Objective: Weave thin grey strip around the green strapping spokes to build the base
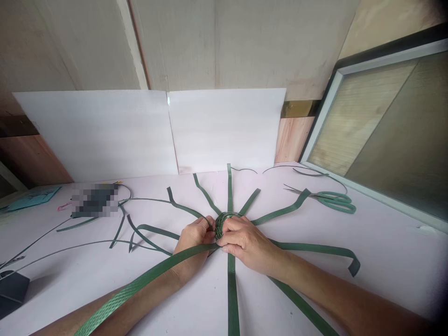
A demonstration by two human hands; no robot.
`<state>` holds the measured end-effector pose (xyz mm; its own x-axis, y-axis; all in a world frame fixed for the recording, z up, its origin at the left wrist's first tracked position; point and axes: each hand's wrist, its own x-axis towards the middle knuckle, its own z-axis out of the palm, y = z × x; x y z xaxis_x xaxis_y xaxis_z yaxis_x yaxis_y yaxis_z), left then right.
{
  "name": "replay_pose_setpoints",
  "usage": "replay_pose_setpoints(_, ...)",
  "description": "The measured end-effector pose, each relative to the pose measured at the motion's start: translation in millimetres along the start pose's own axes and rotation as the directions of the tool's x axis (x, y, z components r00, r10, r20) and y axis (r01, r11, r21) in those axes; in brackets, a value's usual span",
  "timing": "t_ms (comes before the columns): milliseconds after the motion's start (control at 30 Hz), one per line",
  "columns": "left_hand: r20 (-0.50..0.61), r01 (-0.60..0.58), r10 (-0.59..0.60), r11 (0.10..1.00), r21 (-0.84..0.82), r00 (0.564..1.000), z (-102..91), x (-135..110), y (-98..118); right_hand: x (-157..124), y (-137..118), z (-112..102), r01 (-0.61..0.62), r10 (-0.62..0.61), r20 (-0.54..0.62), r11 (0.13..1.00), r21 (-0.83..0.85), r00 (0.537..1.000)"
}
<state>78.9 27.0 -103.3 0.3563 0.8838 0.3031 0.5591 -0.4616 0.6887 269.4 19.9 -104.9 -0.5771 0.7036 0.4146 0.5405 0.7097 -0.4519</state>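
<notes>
A small round woven piece point(228, 215) of green plastic strapping lies in front of me, with flat straps such as this one point(230, 186) radiating from it on all sides. At its left edge my left hand point(196, 240) is closed, thumb and fingertips pinching the weave's rim; whether a thin strand is between them is hard to see. My right hand point(247, 242) is closed over the right and near side, fingers gripping the woven centre. One wide green strap point(147, 273) runs from the fingertips across my left wrist toward the lower left. Both hands partly hide the weave.
Green-handled scissors point(332, 200) lie at the right. A pixelated dark object point(96, 199) and thin loose strands point(94, 243) are at the left, with a dark box point(13, 291) nearer. White panels point(227, 130) stand behind; a framed glass pane point(395, 140) leans at the right.
</notes>
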Motion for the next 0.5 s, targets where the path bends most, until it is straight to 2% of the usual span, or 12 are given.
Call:
replay_pose_setpoints(100,0.066,0.012,-0.004,0.993,-0.117,0.998,-6.7,3.0,-1.7,1.0,0.1,-3.7,0.038,-0.037,0.065,0.999,-0.009,0.997)
replay_pose_setpoints(200,0.161,0.158,-0.119,0.954,-0.256,0.980,-11.9,4.6,-2.7,2.9,-1.8,-7.9,0.073,-0.067,0.123,0.997,-0.039,0.990)
replay_pose_setpoints(300,0.226,0.293,-0.227,0.901,-0.321,0.947,-13.7,3.1,-2.1,3.0,-4.3,-9.3,0.090,-0.077,0.153,0.992,-0.085,0.985)
replay_pose_setpoints(400,0.192,0.259,-0.211,0.926,-0.274,0.959,-15.6,0.6,-1.3,1.7,-4.4,-7.3,0.098,-0.084,0.135,0.990,-0.098,0.987)
replay_pose_setpoints(500,0.135,0.161,-0.144,0.979,-0.122,0.980,-20.5,-2.1,0.0,0.7,-2.4,-4.9,0.099,-0.088,0.117,0.991,-0.092,0.989)
